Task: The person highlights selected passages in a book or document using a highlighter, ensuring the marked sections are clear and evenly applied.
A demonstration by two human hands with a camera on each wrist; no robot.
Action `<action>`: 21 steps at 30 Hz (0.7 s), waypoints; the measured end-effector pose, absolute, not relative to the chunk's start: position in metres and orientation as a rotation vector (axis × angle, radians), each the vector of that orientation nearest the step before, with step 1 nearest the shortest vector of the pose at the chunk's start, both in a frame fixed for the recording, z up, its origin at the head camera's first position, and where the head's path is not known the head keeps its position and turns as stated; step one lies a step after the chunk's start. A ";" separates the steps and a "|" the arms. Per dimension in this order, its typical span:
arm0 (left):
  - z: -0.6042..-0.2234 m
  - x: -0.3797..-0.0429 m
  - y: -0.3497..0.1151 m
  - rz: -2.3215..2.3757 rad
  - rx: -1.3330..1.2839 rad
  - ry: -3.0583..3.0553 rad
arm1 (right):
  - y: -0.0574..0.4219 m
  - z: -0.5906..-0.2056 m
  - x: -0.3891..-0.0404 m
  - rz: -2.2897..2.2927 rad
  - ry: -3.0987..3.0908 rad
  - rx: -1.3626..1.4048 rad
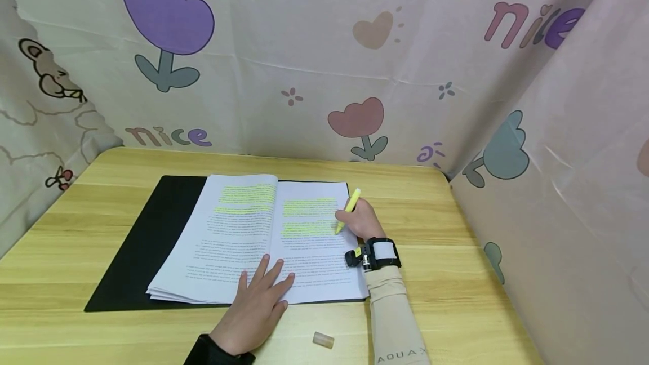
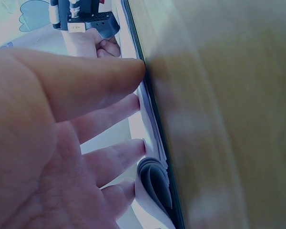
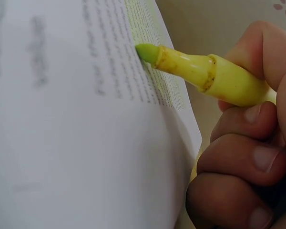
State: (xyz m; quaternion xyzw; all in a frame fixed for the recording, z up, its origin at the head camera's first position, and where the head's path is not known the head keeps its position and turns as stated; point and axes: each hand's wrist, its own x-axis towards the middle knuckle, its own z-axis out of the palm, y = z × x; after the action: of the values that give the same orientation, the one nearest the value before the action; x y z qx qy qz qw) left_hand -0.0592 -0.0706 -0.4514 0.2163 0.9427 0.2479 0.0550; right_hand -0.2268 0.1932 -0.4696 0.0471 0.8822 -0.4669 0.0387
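An open stack of printed pages (image 1: pixel 223 252) lies on a black folder (image 1: pixel 147 241), with yellow marked lines on the upper part of both pages. My right hand (image 1: pixel 362 219) grips a yellow highlighter (image 1: pixel 352 200) above the right page. In the right wrist view the highlighter's green-yellow felt tip (image 3: pixel 147 53) is at the printed lines, and the fingers curl around its barrel. My left hand (image 1: pixel 256 308) rests with spread, straight fingers on the lower edge of the pages near the fold. The left wrist view shows the curled page edge (image 2: pixel 155 179) beside its fingertips.
A small greyish cap (image 1: pixel 323 340) lies on the wooden table (image 1: pixel 436 297) between the two forearms. Patterned cloth (image 1: pixel 284 27) hangs behind the table and along both sides. A camera strap (image 1: pixel 382 253) is around the right wrist.
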 end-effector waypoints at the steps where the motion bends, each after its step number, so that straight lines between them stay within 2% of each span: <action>1: -0.452 -0.059 -0.071 0.753 0.657 2.863 | 0.193 -0.469 -0.227 -1.429 2.707 0.148; 21: -0.453 -0.060 -0.071 0.755 0.664 2.861 | 0.199 -0.471 -0.222 -1.508 2.691 0.180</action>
State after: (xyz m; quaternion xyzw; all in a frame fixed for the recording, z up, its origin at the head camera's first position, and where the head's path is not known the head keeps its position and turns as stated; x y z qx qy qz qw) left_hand -0.0598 -0.0712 -0.4526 0.2187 0.9421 0.2484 0.0543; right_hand -0.2223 0.1993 -0.4708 0.0581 0.8706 -0.4879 0.0255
